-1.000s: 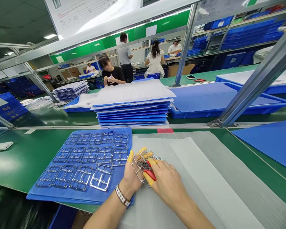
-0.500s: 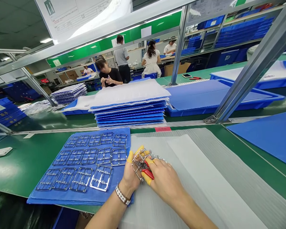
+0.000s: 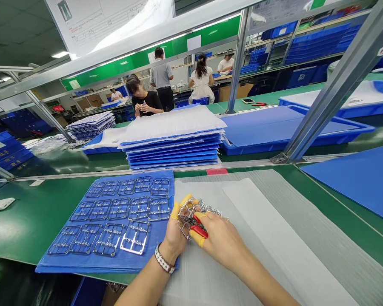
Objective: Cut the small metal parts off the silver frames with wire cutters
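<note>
My left hand, with yellow finger covers, is closed around the edge of a small silver metal frame, which it holds tilted above the pale sheet. My right hand grips red-handled pliers; their dark jaws reach into the frame, and I cannot tell whether they touch it. Yellow covers show on its fingers too. Just beyond the hands lies a heap of shiny silver chain-like pieces, partly hidden by the right hand. To the left, rows of similar metal frames with script-like bars lie on a blue sheet.
Pale foam sheeting covers the bench under my hands. Behind it stands a stack of blue and white sheets, beside a blue tray. A metal post rises at right. A white device lies far left. Several people work beyond.
The view has shifted slightly. My right hand and the pliers have turned a little against the frame, and more of the red handles shows. The left hand keeps its hold.
</note>
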`<state>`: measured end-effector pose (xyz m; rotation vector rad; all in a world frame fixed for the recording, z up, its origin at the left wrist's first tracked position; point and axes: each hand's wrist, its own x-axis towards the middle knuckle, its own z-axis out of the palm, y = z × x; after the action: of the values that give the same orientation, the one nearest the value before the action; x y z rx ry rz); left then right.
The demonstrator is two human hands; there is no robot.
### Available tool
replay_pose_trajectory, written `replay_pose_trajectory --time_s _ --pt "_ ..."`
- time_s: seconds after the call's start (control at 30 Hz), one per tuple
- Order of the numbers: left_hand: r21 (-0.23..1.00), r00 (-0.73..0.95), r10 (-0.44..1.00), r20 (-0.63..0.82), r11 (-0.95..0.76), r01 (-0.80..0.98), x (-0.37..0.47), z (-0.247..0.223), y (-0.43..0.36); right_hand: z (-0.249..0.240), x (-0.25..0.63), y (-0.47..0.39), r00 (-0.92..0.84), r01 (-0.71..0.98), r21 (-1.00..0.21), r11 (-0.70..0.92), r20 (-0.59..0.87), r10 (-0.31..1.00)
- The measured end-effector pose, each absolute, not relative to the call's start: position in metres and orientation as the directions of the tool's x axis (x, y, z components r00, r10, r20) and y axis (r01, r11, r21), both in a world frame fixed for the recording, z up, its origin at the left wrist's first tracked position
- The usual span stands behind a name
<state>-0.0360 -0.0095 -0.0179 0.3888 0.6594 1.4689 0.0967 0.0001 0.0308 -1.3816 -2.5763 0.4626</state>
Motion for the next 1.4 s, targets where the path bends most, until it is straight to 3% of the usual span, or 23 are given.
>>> replay_pose_trajectory --time_s 0.37,0.6,0.8,1.2,1.4 --pt "0.660 -0.078 0.974 -0.211 0.084 -0.747 -0.036 -0.018 -0.012 0.032 0.089 -0.007 -0.532 0.833 -0.162 0.529 0.030 0.846" --pt "0.530 0.114 0.966 -0.232 0.224 -0.818 -0.035 -0.005 -0.012 0.031 0.112 0.001 -0.482 0.859 -0.109 0.501 0.160 0.861" --pt "0.526 0.152 0.962 -0.226 0.252 -0.812 -0.034 -0.005 -0.014 0.030 0.108 0.010 -0.439 0.879 -0.135 0.458 0.149 0.886" --pt "0.655 0.049 0.973 -0.224 0.188 -0.732 -0.033 -0.009 -0.016 0.034 0.106 0.010 -0.454 0.884 -0.095 0.457 0.055 0.889" --pt "0.513 0.158 0.964 -0.214 0.249 -0.822 -0.036 -0.004 -0.014 0.026 0.123 0.004 -0.463 0.876 -0.096 0.473 0.107 0.880"
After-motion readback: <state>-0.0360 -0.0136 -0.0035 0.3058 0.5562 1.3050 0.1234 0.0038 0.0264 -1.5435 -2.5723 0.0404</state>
